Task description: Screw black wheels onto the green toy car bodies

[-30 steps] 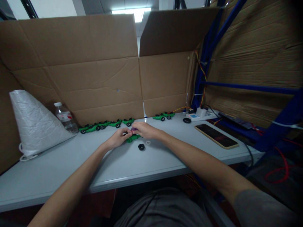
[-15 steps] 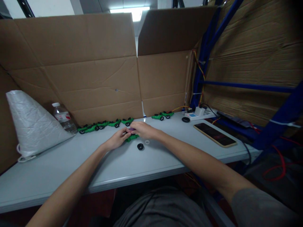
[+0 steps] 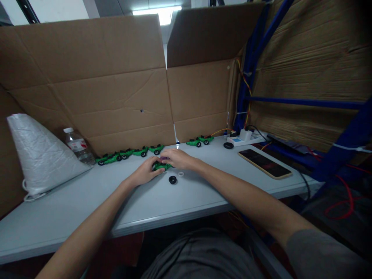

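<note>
My left hand (image 3: 145,171) is closed round the left end of a green toy car (image 3: 161,166) on the white tabletop, with its thumb on the near side. From the right, my right hand (image 3: 178,158) is bent over the same car, its fingers pinching a small purple piece (image 3: 164,158) at the car's top. The purple piece is mostly covered by fingers, so its kind does not show. A black toy wheel (image 3: 172,179) and a small white ring (image 3: 181,174) lie on the table just in front of my right hand.
Several green toy cars (image 3: 142,151) line the back, with two more (image 3: 205,140) further right. A plastic bottle (image 3: 79,145) and a white bag (image 3: 43,159) stand left. At right are a phone (image 3: 264,164), a power strip (image 3: 245,136) and a black disc (image 3: 228,145). Cardboard (image 3: 122,93) walls the back.
My left thumb has moved down to the near side of the car, and more of the green body now shows between my hands. The wheel and ring stay where they were.
</note>
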`<state>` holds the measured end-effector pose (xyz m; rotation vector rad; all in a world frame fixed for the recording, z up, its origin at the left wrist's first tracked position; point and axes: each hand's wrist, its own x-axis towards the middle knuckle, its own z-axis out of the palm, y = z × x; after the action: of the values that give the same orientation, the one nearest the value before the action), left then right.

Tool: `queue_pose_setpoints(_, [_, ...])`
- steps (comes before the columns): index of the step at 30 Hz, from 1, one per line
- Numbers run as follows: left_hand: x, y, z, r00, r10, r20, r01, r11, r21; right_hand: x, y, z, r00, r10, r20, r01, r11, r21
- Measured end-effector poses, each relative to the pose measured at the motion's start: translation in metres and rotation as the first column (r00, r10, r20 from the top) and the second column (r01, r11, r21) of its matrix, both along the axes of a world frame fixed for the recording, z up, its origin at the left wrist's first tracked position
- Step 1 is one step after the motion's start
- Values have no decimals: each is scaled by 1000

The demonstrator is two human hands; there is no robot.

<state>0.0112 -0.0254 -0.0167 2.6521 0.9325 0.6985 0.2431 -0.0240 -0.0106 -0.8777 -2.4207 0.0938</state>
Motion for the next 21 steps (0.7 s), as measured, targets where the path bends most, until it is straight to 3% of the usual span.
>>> queue_pose_setpoints(8, [1, 1, -7, 999, 54, 10, -54, 998, 39, 3, -6, 8, 996, 28, -89, -35, 997, -74])
queue_pose_setpoints(15, [5, -10, 8, 983, 118, 143, -106, 990, -90, 4, -10, 12, 995, 16, -97, -25, 996, -88])
queue_pose_setpoints(18, [7, -12, 11, 976, 118, 184, -95, 987, -127, 4, -6, 11, 989, -51, -138, 44, 997, -56])
queue_pose_setpoints(21, [8, -12, 10, 977, 112, 181, -86, 986, -145, 5, -3, 12, 941, -212, -263, 220, 976, 2])
